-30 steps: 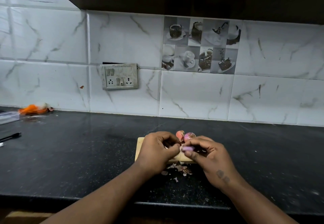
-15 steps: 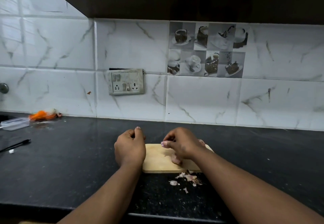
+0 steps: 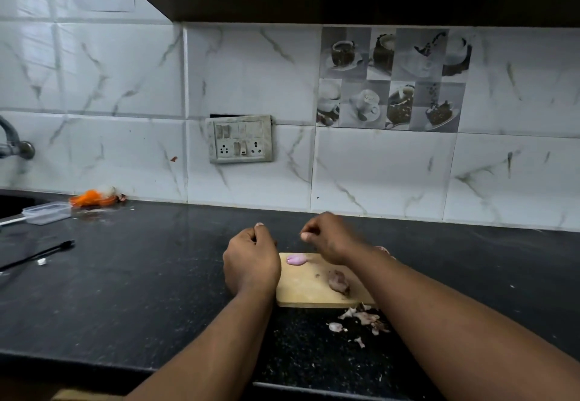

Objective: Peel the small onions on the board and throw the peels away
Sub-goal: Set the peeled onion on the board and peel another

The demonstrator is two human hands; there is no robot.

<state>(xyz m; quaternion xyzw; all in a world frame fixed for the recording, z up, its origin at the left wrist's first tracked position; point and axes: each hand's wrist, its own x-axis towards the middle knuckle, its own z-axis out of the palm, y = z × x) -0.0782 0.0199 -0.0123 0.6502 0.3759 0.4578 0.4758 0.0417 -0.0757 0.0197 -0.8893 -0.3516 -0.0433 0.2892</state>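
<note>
A small wooden board [image 3: 309,290] lies on the black counter. A peeled pale-pink onion [image 3: 295,259] rests at its far left corner, and a clump of brownish peel [image 3: 338,281] lies near its middle. More peels [image 3: 361,319] are scattered on the counter in front of the board. Part of another onion [image 3: 383,249] shows behind my right forearm. My left hand [image 3: 251,262] is a curled fist at the board's left edge; its palm side is hidden. My right hand [image 3: 329,237] hovers above the board, fingers curled, with nothing visible in them.
At the far left, a clear plastic box [image 3: 47,212] stands by a sink edge and orange scraps [image 3: 91,198] lie against the wall. A black pen [image 3: 40,253] lies on the counter's left side. A switch panel [image 3: 240,138] is on the tiled wall.
Both hands held an onion together a second ago. The right hand set the peeled onion on the board and has lifted off it. The left hand has moved to the board's left edge.
</note>
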